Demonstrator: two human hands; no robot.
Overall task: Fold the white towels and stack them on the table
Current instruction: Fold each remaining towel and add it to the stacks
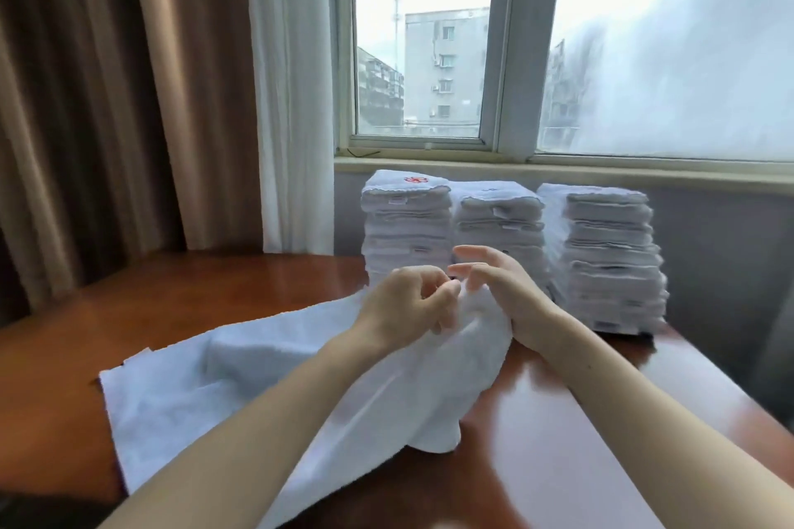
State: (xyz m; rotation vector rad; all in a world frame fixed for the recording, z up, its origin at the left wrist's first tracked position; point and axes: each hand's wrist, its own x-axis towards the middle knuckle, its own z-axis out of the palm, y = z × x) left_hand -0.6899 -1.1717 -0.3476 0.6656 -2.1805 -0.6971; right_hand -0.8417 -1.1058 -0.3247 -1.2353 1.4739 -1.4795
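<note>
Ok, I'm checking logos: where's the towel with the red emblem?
In the head view, the red-emblem towel tops the leftmost stack, beside the white curtain.

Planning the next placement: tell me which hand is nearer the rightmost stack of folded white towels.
Right. The right hand sits just left of that stack, against the bunched white towel; the left hand pinches the towel farther left.

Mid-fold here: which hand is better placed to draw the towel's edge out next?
Left, probably. The left hand pinches the white towel at its bunched edge, and the loose cloth lies on its side. The right hand has its fingers relaxed beside the bunch.
</note>
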